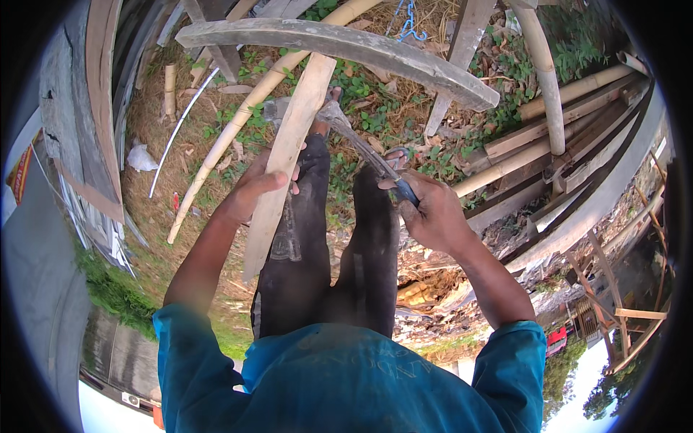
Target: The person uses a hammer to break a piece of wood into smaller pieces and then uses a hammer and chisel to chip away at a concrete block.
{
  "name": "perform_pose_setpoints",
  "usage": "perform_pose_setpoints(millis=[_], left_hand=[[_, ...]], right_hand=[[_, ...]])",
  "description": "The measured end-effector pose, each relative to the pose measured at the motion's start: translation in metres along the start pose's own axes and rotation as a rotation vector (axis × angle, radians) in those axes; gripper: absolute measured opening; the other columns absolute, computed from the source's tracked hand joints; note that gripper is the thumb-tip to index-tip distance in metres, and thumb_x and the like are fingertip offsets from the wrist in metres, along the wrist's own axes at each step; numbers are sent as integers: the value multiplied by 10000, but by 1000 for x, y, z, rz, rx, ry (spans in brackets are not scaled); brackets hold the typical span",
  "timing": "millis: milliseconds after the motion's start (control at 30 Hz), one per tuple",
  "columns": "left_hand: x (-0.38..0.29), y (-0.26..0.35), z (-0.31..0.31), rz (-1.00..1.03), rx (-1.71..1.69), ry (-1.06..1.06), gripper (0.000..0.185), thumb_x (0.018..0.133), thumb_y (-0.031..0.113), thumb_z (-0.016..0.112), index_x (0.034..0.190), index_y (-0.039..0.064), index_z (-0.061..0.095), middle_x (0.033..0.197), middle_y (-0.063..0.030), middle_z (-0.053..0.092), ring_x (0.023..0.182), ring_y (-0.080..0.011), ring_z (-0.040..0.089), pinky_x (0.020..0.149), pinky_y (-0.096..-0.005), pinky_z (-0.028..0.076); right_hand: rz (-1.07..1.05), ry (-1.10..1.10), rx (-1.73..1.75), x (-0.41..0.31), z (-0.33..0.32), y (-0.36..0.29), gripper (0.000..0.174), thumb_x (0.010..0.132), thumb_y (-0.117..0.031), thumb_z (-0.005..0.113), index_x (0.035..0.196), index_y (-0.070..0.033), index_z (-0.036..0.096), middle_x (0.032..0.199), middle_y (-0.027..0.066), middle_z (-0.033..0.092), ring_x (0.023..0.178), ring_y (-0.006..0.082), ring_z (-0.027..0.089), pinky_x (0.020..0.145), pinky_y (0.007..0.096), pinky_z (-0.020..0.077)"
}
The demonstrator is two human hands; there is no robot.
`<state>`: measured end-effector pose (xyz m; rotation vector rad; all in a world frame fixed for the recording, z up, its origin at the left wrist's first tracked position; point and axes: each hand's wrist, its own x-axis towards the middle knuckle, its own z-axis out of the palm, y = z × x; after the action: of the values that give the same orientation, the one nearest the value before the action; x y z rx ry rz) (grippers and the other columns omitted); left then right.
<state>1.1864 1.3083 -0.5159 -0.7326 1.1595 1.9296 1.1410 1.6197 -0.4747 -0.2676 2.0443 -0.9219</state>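
Note:
My left hand (254,187) grips a pale rough wooden board (289,138) around its middle, thumb across the face. The board slants up and away, its far end meeting the near side of a weathered wooden beam (346,40). In my right hand (436,211) is a hand tool (368,149) with a dark grip and a greyish shaft. Its head lies close beside the board's far part. A flat grey piece shows on the board's other side; whether it belongs to the tool I cannot tell.
A long bamboo pole (243,119) lies on the left over dry grass and leaves. Timber and bamboo (563,124) are piled at right. Upright planks (81,108) stand at far left. A blue hanger (409,24) lies beyond the beam. My feet are beneath the work.

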Motion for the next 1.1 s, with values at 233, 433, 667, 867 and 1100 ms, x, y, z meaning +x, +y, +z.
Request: perform_pose_setpoints(millis=[233, 433, 667, 867, 1100], left_hand=[[-8, 15, -13, -74, 143, -102, 781, 767, 339, 700, 1414, 5, 420, 1050, -78, 524, 939, -155, 517, 836, -305, 448], [-28, 26, -15, -173, 239, -197, 784, 776, 357, 695, 1417, 6, 410, 1125, -87, 511, 967, -148, 504, 862, -304, 430], [-72, 27, 7, -191, 235, -184, 745, 742, 245, 687, 1395, -6, 433, 1133, -92, 495, 1058, -186, 490, 935, -331, 411], [-91, 37, 7, -208, 418, -131, 711, 707, 185, 685, 1364, 8, 478, 1186, -121, 495, 1114, -223, 532, 943, -361, 446], [-93, 52, 13, -205, 570, -89, 680, 712, 292, 692, 1300, -23, 560, 1219, -204, 531, 1174, -298, 522, 1021, -388, 399]], right_hand=[[187, -261, 341, 0, -14, 6, 309, 918, -168, 609, 1212, -82, 565, 984, 139, 638, 875, 337, 656, 771, 438, 506], [465, -622, 857, -21, -17, -12, 443, 986, -421, 603, 1198, -46, 497, 847, 11, 493, 652, 93, 476, 586, 283, 414], [615, -601, 1192, -96, 27, -34, 184, 1053, -270, 486, 1087, -89, 475, 780, -39, 405, 662, 70, 380, 603, 261, 351], [544, -578, 1242, -110, 44, -48, 32, 1018, -83, 463, 1043, -103, 461, 798, -25, 393, 680, 83, 365, 604, 254, 317], [646, -491, 1315, -109, 50, -66, 139, 932, -58, 483, 1064, -102, 474, 825, -25, 436, 708, 63, 383, 633, 236, 318]])
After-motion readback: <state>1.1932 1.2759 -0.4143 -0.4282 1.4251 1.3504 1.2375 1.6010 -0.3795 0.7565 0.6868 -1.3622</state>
